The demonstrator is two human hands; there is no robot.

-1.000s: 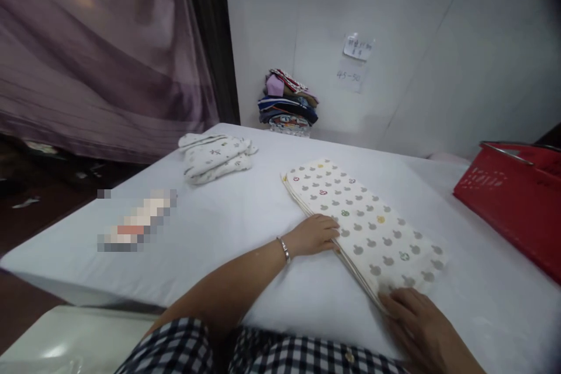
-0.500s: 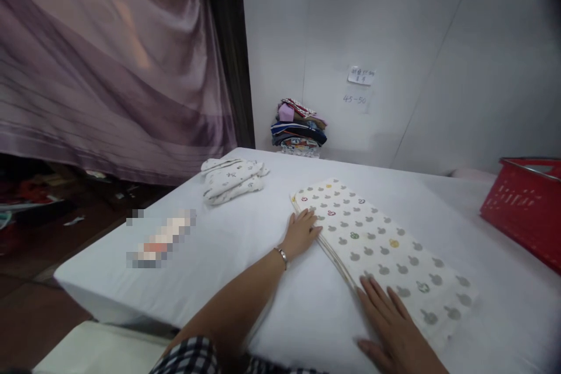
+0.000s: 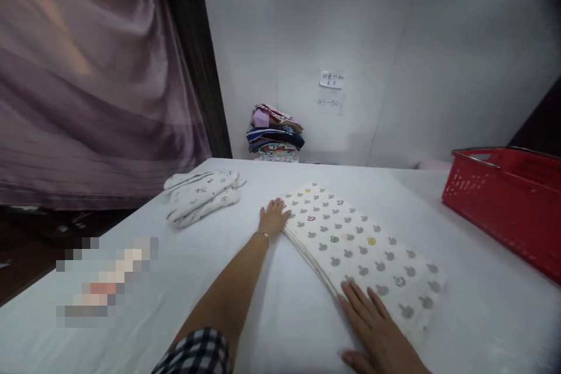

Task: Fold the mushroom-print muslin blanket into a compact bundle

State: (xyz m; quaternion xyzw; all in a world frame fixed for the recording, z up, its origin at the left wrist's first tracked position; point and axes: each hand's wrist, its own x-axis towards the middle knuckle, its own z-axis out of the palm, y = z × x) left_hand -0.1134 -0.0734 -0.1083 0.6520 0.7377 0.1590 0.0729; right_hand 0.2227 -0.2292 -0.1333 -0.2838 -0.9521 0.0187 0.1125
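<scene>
A folded white cloth (image 3: 346,234) printed with grey shapes and a few coloured outlines lies flat on the white table (image 3: 184,280), running from far left to near right. Its near long edge shows several stacked layers. My left hand (image 3: 274,217) rests at the cloth's far left corner, fingers spread and touching the edge. Lower right, my right hand (image 3: 377,327) lies flat with outstretched fingers over the near end of the same long edge. Neither hand grips anything.
A crumpled white patterned cloth (image 3: 204,196) lies at the table's far left. A red basket (image 3: 504,204) stands at the right. Folded fabrics (image 3: 275,134) are stacked by the wall behind. A pixelated patch (image 3: 109,280) hides something at the left. A curtain (image 3: 87,82) hangs at the left.
The view has turned to the right, so more of the red basket shows. My left hand has slid slightly toward the cloth's far corner. The right hand stays by the near end.
</scene>
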